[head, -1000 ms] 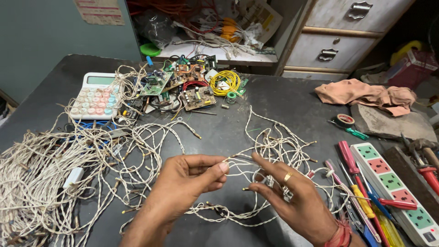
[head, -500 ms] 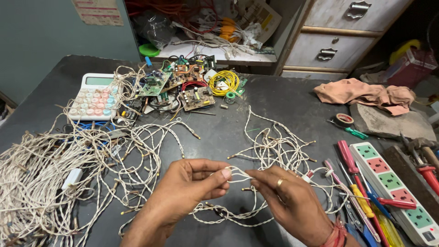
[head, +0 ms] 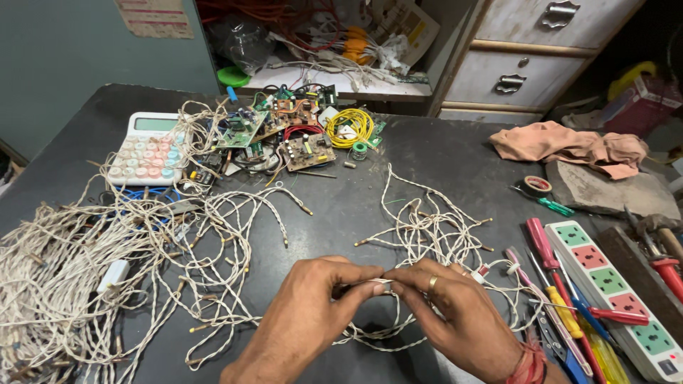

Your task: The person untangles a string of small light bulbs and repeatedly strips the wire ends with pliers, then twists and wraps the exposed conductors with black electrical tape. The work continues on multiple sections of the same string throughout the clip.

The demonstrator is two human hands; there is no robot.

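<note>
Both hands meet at the near middle of the dark bench (head: 398,163): left hand (head: 306,323) and right hand (head: 462,320) each pinch the same white twisted wire (head: 380,282), fingertips touching. More loose wire (head: 427,227) lies just beyond; a big tangle (head: 64,277) crowds the left. Screwdrivers (head: 551,277) and a power strip (head: 612,284) sit right, circuit boards (head: 299,135) and a calculator (head: 146,149) far.

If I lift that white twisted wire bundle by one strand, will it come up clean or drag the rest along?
Probably drags. The wire bundle lies in loose, overlapping loops, so it looks floppy and apt to snag. The strand pinched between the left hand and right hand sags into the tangle. It seems light, so likely to slide on the table.
</note>
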